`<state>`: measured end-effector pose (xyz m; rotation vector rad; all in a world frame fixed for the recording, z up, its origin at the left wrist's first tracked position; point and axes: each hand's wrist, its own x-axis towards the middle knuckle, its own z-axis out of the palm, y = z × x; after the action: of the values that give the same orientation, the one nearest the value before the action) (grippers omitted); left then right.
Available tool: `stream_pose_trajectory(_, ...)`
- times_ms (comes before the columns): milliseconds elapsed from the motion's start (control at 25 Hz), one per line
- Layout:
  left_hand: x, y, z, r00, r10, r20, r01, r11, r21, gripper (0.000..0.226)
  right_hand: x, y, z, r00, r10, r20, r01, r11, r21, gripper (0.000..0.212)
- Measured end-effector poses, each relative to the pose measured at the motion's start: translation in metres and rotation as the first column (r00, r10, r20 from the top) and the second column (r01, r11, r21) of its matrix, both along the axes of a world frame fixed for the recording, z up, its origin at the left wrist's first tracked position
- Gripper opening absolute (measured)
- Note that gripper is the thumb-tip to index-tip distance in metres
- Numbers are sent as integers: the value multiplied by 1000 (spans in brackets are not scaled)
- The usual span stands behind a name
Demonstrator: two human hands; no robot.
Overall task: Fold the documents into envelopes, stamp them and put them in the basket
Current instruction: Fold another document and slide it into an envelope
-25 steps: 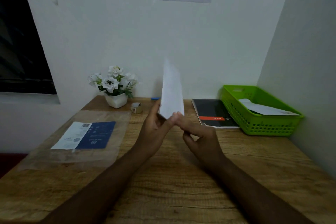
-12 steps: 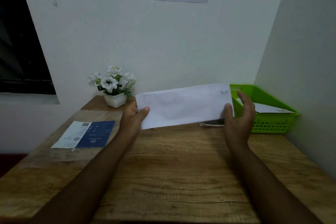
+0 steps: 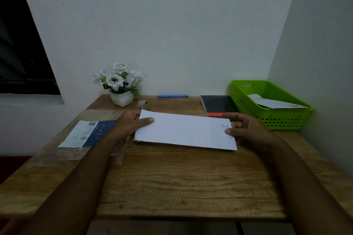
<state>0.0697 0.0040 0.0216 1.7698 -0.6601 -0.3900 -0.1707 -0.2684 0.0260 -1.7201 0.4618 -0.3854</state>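
Two hands pinch white envelope (image 3: 186, 131) mid-frame: left hand (image 3: 131, 123), right hand (image 3: 246, 126) at opposite ends. We judge uneven release could skew it before stamping; green basket (image 3: 282, 120) right.

Envelope (image 3: 186, 130) mid-table (image 3: 181, 181), basket (image 3: 271, 118) right, flowerpot (image 3: 122, 98) behind left

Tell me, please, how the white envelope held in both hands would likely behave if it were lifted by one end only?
The envelope is thin, flat paper, so it is probably very light. Left hand and right hand each pinch an end, suggesting it could droop if held by one. On the wooden table it would likely slide rather than roll.
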Motion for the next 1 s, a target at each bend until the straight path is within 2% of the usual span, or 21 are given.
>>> stream_pose_trajectory(120,2,10,1,980,-195,-40,199,961,191,35,-10,0,1,999,18,-51,-20,999,-48,48)
stream_pose_trajectory(200,2,14,4,957,-279,-76,289,927,240,46,-11,-2,2,998,17,-62,-21,997,-71,48)
stream_pose_trajectory(400,0,12,8,938,-346,-37,335,871,358,58,-11,-6,-4,985,-10,-175,-25,981,-194,53)
stream_pose_trajectory(600,-2,10,8,926,-370,70,293,824,485,54,-10,-7,-5,971,-49,-235,-40,933,-359,55)
stream_pose_trajectory(720,0,10,4,930,-345,127,253,852,459,57,-8,-8,-8,976,-57,-210,-31,919,-394,48)
stream_pose_trajectory(840,0,8,3,922,-351,165,260,875,408,61,-3,-8,-12,988,-70,-140,7,912,-409,26)
stream_pose_trajectory(920,0,6,1,919,-338,205,255,903,346,54,1,-8,-14,994,-85,-63,42,863,-504,16)
stream_pose_trajectory(1000,1,4,-5,926,-269,264,206,948,243,37,9,-4,-16,997,-73,39,82,809,-581,12)
